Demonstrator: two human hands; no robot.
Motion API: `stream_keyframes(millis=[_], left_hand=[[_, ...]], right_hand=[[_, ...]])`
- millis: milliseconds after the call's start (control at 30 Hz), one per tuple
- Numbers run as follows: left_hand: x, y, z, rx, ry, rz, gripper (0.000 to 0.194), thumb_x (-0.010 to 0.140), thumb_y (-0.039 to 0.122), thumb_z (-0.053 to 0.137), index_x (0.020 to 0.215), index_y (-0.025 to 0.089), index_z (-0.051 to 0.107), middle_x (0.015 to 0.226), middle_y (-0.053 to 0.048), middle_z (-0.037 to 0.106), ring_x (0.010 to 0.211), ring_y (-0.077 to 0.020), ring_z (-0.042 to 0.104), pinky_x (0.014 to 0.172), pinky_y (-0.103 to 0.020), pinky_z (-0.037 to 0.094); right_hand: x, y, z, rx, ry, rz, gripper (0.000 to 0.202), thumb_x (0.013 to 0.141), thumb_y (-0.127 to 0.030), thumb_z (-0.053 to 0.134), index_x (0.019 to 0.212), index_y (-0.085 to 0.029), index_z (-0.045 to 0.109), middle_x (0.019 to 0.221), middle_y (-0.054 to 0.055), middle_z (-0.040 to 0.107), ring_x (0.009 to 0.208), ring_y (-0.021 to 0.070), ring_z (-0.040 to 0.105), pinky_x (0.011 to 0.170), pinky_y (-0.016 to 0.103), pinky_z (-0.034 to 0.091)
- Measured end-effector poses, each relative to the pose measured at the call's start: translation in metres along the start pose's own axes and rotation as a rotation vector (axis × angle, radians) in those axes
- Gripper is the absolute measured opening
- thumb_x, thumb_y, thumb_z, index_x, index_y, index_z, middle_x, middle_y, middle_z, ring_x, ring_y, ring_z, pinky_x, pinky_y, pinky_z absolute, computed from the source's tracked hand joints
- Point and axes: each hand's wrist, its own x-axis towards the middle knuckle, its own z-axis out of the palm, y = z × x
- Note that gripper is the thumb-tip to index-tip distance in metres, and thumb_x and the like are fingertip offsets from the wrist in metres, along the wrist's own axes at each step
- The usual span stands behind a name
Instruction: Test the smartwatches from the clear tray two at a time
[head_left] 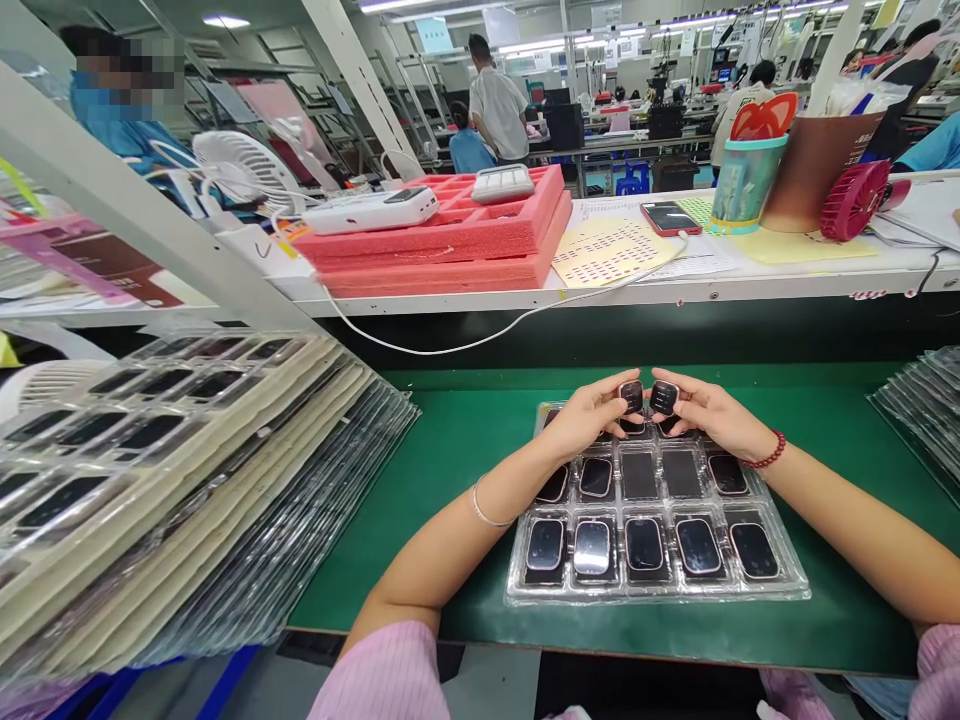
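Note:
My left hand (594, 408) pinches a small smartwatch (631, 397) with a dark screen and a pale metal rim. A second smartwatch (664, 398) of the same kind is gripped in my right hand (711, 412), close beside the first. Both are held up above the far row of a clear plastic tray (789, 590). Smartwatches such as this one (643, 545) fill the tray's near row. In the middle row, two adjoining pockets (660, 474) hold no watch. My fingers partly hide the far row.
Tall stacked trays of watches (161, 480) lean at the left; more clear trays (926, 420) are at the right. The green mat (450, 590) lies beneath. A shelf bears red foam (442, 250), a phone (670, 218), a cup (746, 185) and a fan (855, 200). A white cable (450, 350) droops below it.

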Motion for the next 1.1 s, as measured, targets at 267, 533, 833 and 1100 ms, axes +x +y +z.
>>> stream_keyframes(millis=[267,533,833,1100], left_hand=[[-0.0008,0.0008,-0.0019,0.030,-0.058,0.016,0.081,0.072,0.034,0.080,0.144,0.022,0.046,0.102,-0.005,0.063,0.067,-0.0115,0.067,0.053,-0.020,0.043],[-0.0001,-0.0006,-0.0044,0.061,-0.062,0.001,0.073,0.074,0.037,0.078,0.139,0.020,0.049,0.103,-0.006,0.063,0.064,-0.0089,0.062,0.055,-0.021,0.041],[0.0004,-0.0020,-0.0052,0.087,-0.074,-0.002,0.072,0.075,0.038,0.077,0.138,0.020,0.049,0.102,-0.005,0.063,0.065,-0.0098,0.062,0.057,-0.022,0.041],[0.0015,-0.0025,-0.0045,0.070,-0.073,0.003,0.072,0.073,0.037,0.078,0.136,0.019,0.050,0.102,-0.005,0.063,0.064,-0.0094,0.062,0.054,-0.021,0.041]], right_hand=[[0.0013,0.0011,-0.0052,0.021,-0.057,0.020,0.048,0.077,-0.030,0.079,0.122,-0.018,0.065,0.111,0.008,0.068,0.060,0.0079,0.058,0.056,0.024,0.053],[0.0016,-0.0008,-0.0018,-0.069,-0.103,-0.001,0.049,0.079,-0.030,0.075,0.124,-0.017,0.061,0.114,0.009,0.066,0.058,0.0067,0.056,0.054,0.023,0.050],[0.0026,0.0036,-0.0025,-0.090,-0.102,-0.024,0.046,0.079,-0.029,0.075,0.122,-0.019,0.063,0.101,0.006,0.068,0.056,0.0074,0.055,0.053,0.023,0.050],[0.0018,0.0008,-0.0029,-0.112,-0.113,-0.027,0.047,0.079,-0.028,0.075,0.123,-0.019,0.062,0.106,0.006,0.068,0.057,0.0068,0.057,0.053,0.022,0.051]])
